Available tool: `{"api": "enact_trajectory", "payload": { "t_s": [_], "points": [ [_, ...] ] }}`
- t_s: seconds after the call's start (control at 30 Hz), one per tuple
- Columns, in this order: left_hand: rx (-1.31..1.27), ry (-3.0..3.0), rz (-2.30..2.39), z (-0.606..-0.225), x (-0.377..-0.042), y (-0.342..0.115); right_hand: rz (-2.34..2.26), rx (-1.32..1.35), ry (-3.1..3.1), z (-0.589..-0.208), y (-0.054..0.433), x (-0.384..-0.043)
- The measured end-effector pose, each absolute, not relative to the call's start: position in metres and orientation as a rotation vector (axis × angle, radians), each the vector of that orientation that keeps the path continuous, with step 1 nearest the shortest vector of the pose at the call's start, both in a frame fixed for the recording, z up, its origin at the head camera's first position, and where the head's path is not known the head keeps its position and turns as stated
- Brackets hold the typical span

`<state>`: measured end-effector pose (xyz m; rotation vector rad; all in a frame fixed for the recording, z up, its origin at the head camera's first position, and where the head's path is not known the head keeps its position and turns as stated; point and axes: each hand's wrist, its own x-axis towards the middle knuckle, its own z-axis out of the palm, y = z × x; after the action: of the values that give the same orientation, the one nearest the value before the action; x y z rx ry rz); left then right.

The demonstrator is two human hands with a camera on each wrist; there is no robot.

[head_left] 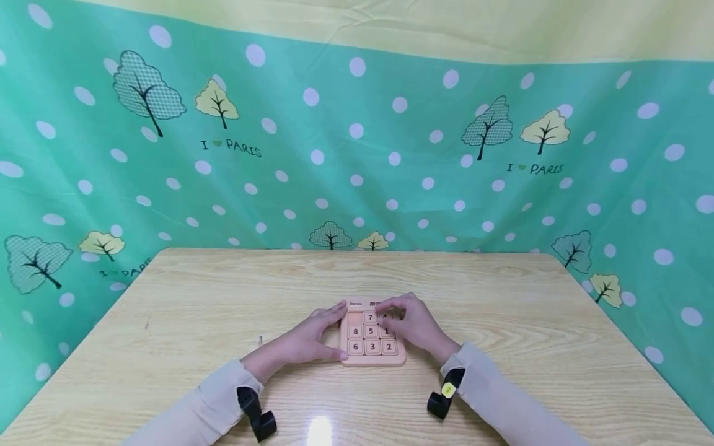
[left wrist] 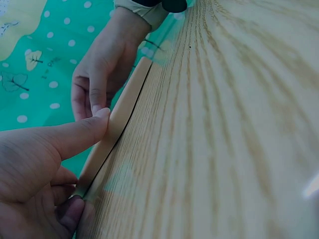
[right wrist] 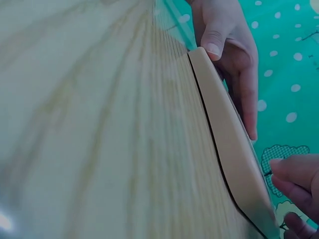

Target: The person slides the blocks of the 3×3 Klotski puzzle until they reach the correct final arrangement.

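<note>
A pink sliding number puzzle lies flat on the table in the middle of the head view. Its top-left slot is bare. The 7 tile sits beside that slot, above rows 8, 5, 1 and 6, 3, 2. My left hand holds the frame's left side, thumb at the lower corner and fingers along the upper edge. Over the right column is my right hand, thumb and forefinger at the top-right tile, whose number is partly covered. Both wrist views show the frame edge-on, with its tile face hidden.
The puzzle rests on a light wood-grain table. A green dotted curtain with printed trees hangs behind and around it. A bright reflection shows on the tabletop near the front. Black cameras are strapped to both wrists.
</note>
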<state>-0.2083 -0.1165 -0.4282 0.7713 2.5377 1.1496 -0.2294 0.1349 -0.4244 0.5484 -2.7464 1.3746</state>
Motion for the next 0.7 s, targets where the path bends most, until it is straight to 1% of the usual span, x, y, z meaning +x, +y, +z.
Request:
{"api": "enact_trajectory", "payload": {
  "t_s": [0.3, 0.7],
  "points": [
    [0.77, 2.531, 1.151, -0.4286, -0.209, -0.1156, 1.377, 0.473, -2.787, -0.4259, 0.1348, -0.2325],
    [0.749, 2.537, 1.152, -0.4277, -0.2083, -0.1153, 1.413, 0.482, -2.766, -0.4277, 0.1306, -0.2345]
  ]
}}
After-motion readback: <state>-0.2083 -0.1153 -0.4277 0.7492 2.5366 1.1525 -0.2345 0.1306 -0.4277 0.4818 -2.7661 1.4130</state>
